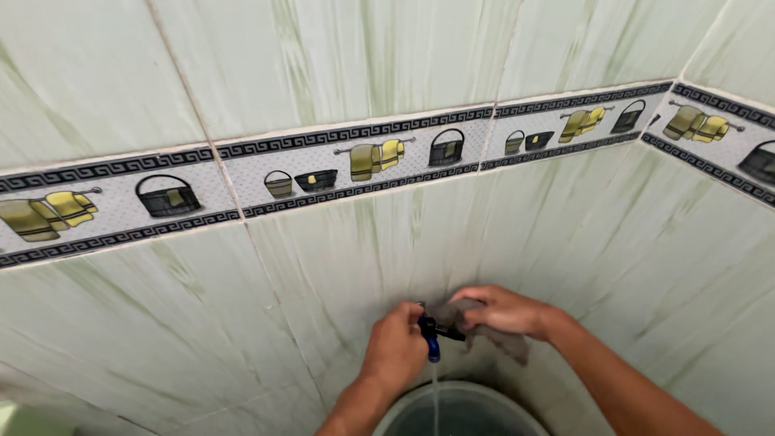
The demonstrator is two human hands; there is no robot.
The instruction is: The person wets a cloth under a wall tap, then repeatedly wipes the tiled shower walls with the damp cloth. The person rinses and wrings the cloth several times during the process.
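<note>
I see left hand (395, 349) gripping blue tap (432, 337) | right hand (502, 311) clutching grey cloth (494, 335) | water streams into bucket (395, 412) below

The wall tiles (339, 73) are coloured pale green, streaked with darker green veins. A border strip (355, 161) is run across the upper half of the frame: a light grey dotted ground is edged in black key-pattern bands and printed with yellow and olive towels and black baskets. The tap (432, 335) at lower centre is coloured dark blue. A grey-brown cloth (504, 343) is seen at lower right of centre. The bucket (404, 412) at the bottom edge is rimmed in grey-green.
</note>
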